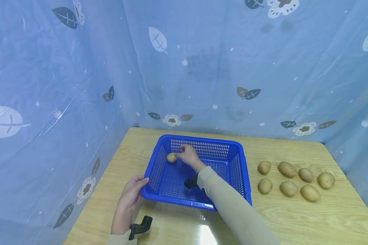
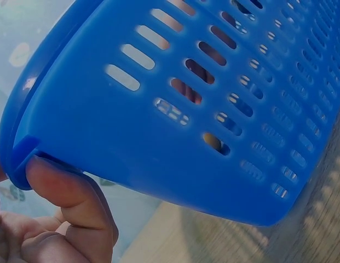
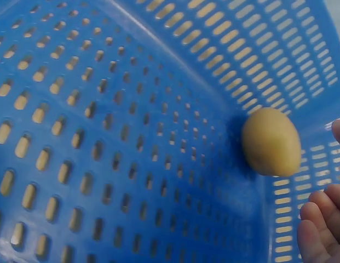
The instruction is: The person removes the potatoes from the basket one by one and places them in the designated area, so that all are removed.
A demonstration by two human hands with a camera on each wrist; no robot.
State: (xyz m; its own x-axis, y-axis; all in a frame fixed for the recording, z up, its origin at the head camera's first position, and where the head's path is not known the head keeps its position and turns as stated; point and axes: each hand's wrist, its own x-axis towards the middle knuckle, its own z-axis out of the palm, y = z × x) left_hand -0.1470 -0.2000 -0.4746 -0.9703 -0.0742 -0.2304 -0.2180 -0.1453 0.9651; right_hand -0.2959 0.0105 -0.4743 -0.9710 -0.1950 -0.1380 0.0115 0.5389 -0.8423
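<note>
A blue plastic basket [image 1: 196,203] with slotted walls stands on the table. My left hand [image 1: 132,190] grips its rim at the left front corner, the thumb on the rim; the left wrist view shows the fingers [image 2: 65,192] at the rim's edge. Inside the basket, in the far left corner, lies one potato [image 3: 271,141]. My right hand [image 1: 188,155] reaches over the basket just right of that potato. In the right wrist view its loosely bent fingers [image 3: 317,227] are apart from the potato and hold nothing.
To the right of the basket, several potatoes [image 1: 288,189] lie in two rows on the wooden table [image 1: 294,217]. A blue patterned curtain [image 1: 202,85] hangs behind and along both sides. Black wrist mounts [image 1: 141,226] sit on the forearms.
</note>
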